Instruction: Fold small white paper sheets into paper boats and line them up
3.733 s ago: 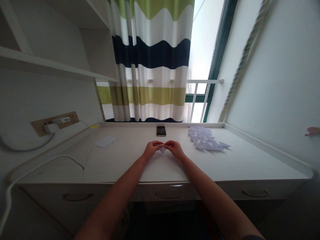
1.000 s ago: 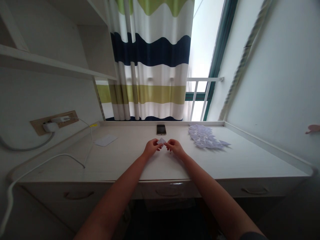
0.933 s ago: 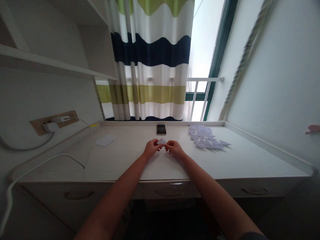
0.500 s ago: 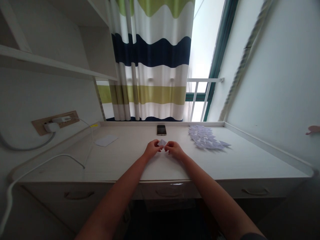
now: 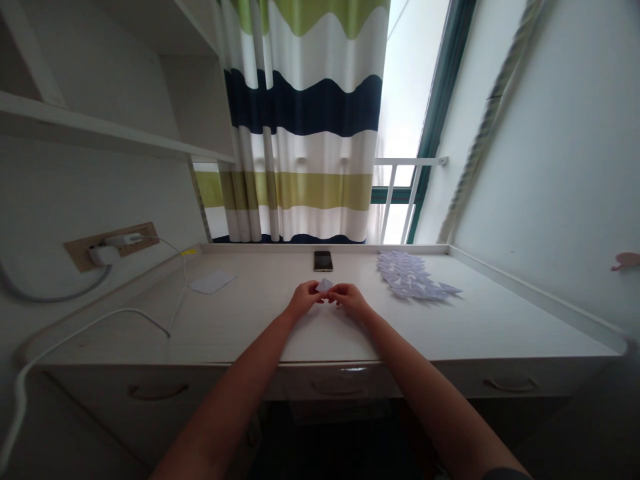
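Between my two hands is a small folded piece of white paper (image 5: 325,285), its pointed top showing above the fingers. My left hand (image 5: 304,298) pinches its left side, and my right hand (image 5: 349,299) pinches its lower right side. Both hands are closed, with the fingertips almost meeting at the paper's lower edge, which they partly hide. Just beyond the hands a dark-screened phone (image 5: 323,261) lies flat. To the right, many folded paper triangles (image 5: 413,277) are laid in overlapping rows.
Flat white paper (image 5: 213,281) lies on the left of the white desk (image 5: 240,327). A white cable (image 5: 150,313) runs across the desk's left side from the wall socket (image 5: 111,247). A raised rim (image 5: 320,248) borders the back, below a striped curtain (image 5: 305,153).
My fingers have drawn slightly closer together at the paper's lower edge, covering more of it. The other things have stayed in place.
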The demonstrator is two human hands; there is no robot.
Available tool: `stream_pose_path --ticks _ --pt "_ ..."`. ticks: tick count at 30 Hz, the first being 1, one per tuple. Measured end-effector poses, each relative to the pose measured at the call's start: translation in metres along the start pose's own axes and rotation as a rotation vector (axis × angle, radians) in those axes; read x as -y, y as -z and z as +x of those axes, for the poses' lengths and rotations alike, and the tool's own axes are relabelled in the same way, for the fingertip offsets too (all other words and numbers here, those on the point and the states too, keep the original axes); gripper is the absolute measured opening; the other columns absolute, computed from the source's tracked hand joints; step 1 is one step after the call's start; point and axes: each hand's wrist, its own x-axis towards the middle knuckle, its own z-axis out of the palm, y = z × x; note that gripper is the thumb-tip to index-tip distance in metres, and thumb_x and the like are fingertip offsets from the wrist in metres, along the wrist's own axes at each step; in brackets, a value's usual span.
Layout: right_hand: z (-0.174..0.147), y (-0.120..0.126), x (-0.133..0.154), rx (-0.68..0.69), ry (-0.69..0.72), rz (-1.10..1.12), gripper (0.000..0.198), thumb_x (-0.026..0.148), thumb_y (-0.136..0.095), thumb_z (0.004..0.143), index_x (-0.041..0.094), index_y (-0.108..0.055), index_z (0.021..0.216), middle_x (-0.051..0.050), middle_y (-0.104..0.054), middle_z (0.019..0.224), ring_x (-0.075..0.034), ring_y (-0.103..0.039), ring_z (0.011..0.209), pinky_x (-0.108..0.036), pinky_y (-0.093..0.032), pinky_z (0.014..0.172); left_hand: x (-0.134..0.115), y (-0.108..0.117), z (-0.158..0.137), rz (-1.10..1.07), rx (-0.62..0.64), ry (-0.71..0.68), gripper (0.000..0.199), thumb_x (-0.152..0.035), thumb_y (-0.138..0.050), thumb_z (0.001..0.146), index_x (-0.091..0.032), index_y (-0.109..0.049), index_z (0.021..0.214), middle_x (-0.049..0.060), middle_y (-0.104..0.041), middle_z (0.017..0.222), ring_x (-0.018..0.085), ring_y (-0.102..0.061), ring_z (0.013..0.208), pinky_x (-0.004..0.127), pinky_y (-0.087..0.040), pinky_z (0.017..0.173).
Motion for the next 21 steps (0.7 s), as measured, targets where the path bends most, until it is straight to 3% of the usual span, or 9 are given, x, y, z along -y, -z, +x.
stream_pose_path --ticks 6,16,21 --pt "0.0015 0.0016 0.0002 -0.137 0.032 0.062 0.022 0.031 -0.061 0.06 0.018 -0.051 0.075 0.004 -0.057 0.05 -0.011 -0.055 0.048 -0.022 -0.039 0.045 -0.0047 -0.0005 -0.0008 0.028 -0.018 0.026 0.017 -0.019 -0.064 0.056 -0.011 -0.059 0.069 0.002 -0.061 0.062 0.012 -0.057 0.059 0.027 -0.046 0.06" --pt "-0.0017 0.0001 0.0044 -0.052 0.014 0.149 0.024 0.036 -0.062 0.06 0.018 -0.05 0.071 0.002 -0.06 0.053 -0.013 -0.058 0.052 -0.023 -0.041 0.048 0.0018 0.003 0.0008 0.254 -0.065 -0.117 0.009 -0.021 -0.058 0.061 -0.013 -0.058 0.066 0.0 -0.056 0.06 0.011 -0.052 0.057 0.023 -0.045 0.052" --pt "-0.0036 -0.0011 0.0083 -0.04 0.037 0.239 0.021 0.033 -0.063 0.06 0.017 -0.052 0.069 0.0 -0.063 0.058 -0.014 -0.06 0.059 -0.026 -0.044 0.056 -0.0013 0.0015 -0.0005 0.152 -0.141 -0.089 0.014 -0.025 -0.059 0.06 -0.014 -0.058 0.068 0.003 -0.059 0.073 0.014 -0.056 0.067 0.022 -0.046 0.05"
